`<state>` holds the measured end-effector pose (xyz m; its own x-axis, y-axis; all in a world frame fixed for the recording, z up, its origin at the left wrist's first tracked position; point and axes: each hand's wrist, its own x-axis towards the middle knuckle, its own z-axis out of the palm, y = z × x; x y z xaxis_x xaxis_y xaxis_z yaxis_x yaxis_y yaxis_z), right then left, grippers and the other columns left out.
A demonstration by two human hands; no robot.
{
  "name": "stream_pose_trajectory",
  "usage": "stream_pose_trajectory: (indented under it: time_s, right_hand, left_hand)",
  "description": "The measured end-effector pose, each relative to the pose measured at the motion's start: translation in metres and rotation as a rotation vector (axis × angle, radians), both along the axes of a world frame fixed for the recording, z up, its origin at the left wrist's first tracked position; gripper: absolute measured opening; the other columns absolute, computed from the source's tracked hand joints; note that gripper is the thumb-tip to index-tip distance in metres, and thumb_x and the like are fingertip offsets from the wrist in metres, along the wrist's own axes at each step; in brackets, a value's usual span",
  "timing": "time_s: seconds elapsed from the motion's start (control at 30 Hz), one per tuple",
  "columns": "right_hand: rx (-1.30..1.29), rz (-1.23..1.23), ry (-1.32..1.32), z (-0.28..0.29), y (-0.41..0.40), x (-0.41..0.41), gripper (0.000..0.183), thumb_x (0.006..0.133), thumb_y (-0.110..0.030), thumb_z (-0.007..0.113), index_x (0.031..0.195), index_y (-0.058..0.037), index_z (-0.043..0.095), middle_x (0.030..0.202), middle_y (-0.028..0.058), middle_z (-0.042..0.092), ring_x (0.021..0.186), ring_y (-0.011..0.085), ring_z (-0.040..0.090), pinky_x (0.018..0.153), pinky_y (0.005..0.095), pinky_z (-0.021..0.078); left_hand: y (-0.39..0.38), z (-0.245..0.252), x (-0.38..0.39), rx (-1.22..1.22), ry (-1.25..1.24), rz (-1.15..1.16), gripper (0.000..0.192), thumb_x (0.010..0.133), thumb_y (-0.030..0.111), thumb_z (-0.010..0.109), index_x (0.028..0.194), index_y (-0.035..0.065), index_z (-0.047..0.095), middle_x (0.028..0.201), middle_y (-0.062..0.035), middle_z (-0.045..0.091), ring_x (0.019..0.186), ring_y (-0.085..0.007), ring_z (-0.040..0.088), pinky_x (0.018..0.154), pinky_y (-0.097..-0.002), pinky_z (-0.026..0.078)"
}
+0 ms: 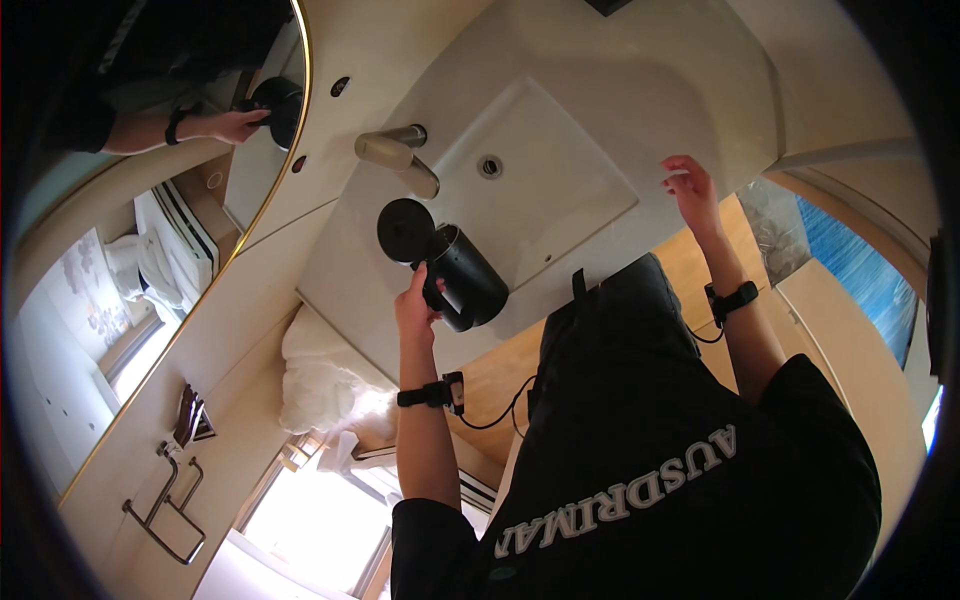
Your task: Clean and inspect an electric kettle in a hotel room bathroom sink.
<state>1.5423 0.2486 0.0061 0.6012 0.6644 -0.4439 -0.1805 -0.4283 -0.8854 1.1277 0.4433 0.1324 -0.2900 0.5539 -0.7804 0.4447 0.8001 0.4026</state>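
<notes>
My left hand (416, 307) grips the handle of a black electric kettle (472, 277), which is tilted over the near left edge of a washbasin. The round black kettle lid (406, 231) stands flipped open on its hinge side, and the kettle's mouth points towards the faucet. A brushed metal faucet (397, 154) is just beyond the lid; whether water runs from it cannot be told. The white rectangular sink (570, 180) has a round drain (490, 166). My right hand (691, 187) is raised at the right of the sink, fingers loosely bent, holding nothing.
A gold-rimmed mirror (180, 307) at the left reflects an arm and the kettle. White fluffy cloth (330, 375) lies beyond the counter's left end. A metal wall rack (172, 510) is at lower left. The wooden cabinet front (487, 397) runs below the counter edge.
</notes>
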Motion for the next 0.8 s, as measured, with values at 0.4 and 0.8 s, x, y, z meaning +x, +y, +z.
stream_pose_trajectory:
  time_s: [0.4, 0.8]
  right_hand:
    - [0.029, -0.032, 0.065, -0.015, -0.002, 0.000, 0.026, 0.082, -0.004, 0.054, 0.107, -0.0021, 0.061, 0.099, 0.0048, 0.064, 0.076, 0.0131, 0.062, 0.068, 0.0268, 0.0489]
    - [-0.001, 0.008, -0.009, -0.021, 0.003, 0.001, 0.026, 0.080, -0.006, 0.055, 0.105, -0.0034, 0.063, 0.100, 0.0065, 0.063, 0.078, 0.0146, 0.063, 0.070, 0.0278, 0.0495]
  left_hand:
    - [-0.019, 0.046, 0.020, 0.170, 0.072, -0.138, 0.040, 0.085, 0.042, 0.072, 0.085, 0.0012, 0.070, 0.071, -0.0029, 0.065, 0.055, -0.0092, 0.056, 0.043, -0.0241, 0.037]
    - [-0.044, 0.050, -0.003, 0.501, 0.202, -0.510, 0.029, 0.087, 0.030, 0.072, 0.089, 0.0006, 0.070, 0.064, -0.0014, 0.061, 0.055, -0.0059, 0.052, 0.050, -0.0238, 0.042]
